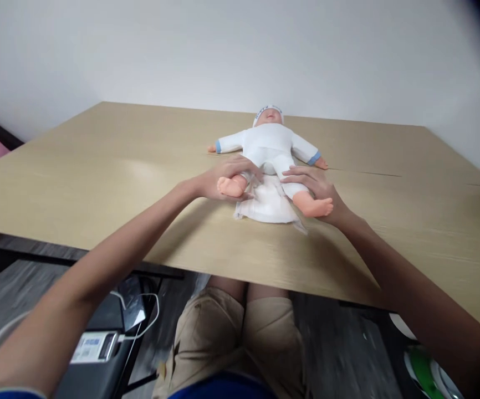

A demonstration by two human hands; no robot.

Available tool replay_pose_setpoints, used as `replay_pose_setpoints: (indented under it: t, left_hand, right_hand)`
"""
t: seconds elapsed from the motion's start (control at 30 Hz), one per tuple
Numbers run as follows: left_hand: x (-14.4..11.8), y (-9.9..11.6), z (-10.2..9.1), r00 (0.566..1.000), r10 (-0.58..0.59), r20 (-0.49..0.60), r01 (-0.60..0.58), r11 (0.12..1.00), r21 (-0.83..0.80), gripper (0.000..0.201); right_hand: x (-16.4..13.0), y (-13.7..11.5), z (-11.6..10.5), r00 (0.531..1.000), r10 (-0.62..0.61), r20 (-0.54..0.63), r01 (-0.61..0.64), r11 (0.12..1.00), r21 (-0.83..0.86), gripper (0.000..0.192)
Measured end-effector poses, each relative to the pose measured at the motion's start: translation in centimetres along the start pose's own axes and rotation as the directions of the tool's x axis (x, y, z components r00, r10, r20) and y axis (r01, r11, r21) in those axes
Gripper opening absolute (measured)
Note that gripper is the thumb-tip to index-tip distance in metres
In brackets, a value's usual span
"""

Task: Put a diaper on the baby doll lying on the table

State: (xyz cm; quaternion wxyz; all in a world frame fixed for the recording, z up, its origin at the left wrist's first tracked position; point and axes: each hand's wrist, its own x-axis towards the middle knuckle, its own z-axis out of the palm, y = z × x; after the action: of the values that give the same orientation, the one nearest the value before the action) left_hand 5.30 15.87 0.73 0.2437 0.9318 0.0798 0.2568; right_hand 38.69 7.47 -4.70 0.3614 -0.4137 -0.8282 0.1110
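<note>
In the head view, the doll (269, 143) lies on its back on the table (119, 183), feet toward the person, a white pad (267, 211) spread between its legs. If the legs are lifted or pushed unevenly, the pad could likely bunch or slip askew, and its thin edges might tear if tugged. The left hand (228, 176) and right hand (318, 185) curve part-open around one leg each; whether either squeezes, I cannot tell.
</note>
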Motion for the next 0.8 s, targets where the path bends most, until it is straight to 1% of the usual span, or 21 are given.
replay_pose_setpoints:
  t: [0.07, 0.13, 0.23, 0.33, 0.4, 0.5, 0.57, 0.63, 0.73, 0.8]
  left_hand:
    - [-1.4, -0.7, 0.1, 0.997, -0.012, 0.077, 0.009, 0.999, 0.039, 0.044]
    - [-2.4, -1.4, 0.2, 0.989, -0.039, 0.14, 0.03, 0.997, 0.067, 0.047]
    - [-2.9, -2.3, 0.5, 0.975, -0.079, 0.207, 0.054, 0.991, 0.124, 0.059]
    - [-2.8, -2.9, 1.0, 0.966, -0.097, 0.238, 0.047, 0.978, 0.206, 0.068]
    - [-2.5, -2.9, 1.2, 0.961, -0.115, 0.25, 0.046, 0.963, 0.264, 0.073]
    - [-2.0, -2.4, 1.3, 0.951, -0.161, 0.262, 0.068, 0.941, 0.331, 0.08]
    - [-1.7, -1.9, 1.2, 0.937, -0.193, 0.292, 0.074, 0.925, 0.373, 0.085]
    - [-1.4, -1.5, 1.1, 0.92, -0.214, 0.327, 0.065, 0.909, 0.412, 0.088]
    - [-1.2, -1.3, 1.1, 0.904, -0.238, 0.355, 0.061, 0.894, 0.443, 0.086]
    - [-1.1, -1.4, 1.1, 0.896, -0.253, 0.364, 0.07, 0.892, 0.446, 0.084]
  right_hand:
    - [-1.2, 0.8, -0.1, 0.996, -0.073, 0.053, 0.076, 0.996, -0.055, 0.034]
    - [-2.0, 1.5, -0.2, 0.986, -0.129, 0.104, 0.142, 0.98, -0.138, 0.04]
    - [-2.6, 1.9, -0.1, 0.978, -0.131, 0.165, 0.168, 0.956, -0.24, 0.045]
    - [-2.7, 1.8, -0.1, 0.972, -0.124, 0.2, 0.18, 0.94, -0.291, 0.05]
    - [-2.7, 1.5, -0.1, 0.97, -0.127, 0.209, 0.188, 0.934, -0.303, 0.051]
    - [-2.8, 1.4, 0.0, 0.969, -0.121, 0.217, 0.186, 0.932, -0.312, 0.051]
    - [-2.8, 1.5, 0.0, 0.967, -0.114, 0.228, 0.185, 0.93, -0.319, 0.053]
    - [-2.8, 1.8, -0.2, 0.961, -0.131, 0.243, 0.208, 0.921, -0.328, 0.055]
    - [-2.6, 2.0, -0.5, 0.948, -0.166, 0.272, 0.256, 0.906, -0.337, 0.057]
    - [-2.5, 1.9, -0.9, 0.943, -0.165, 0.291, 0.261, 0.906, -0.334, 0.059]
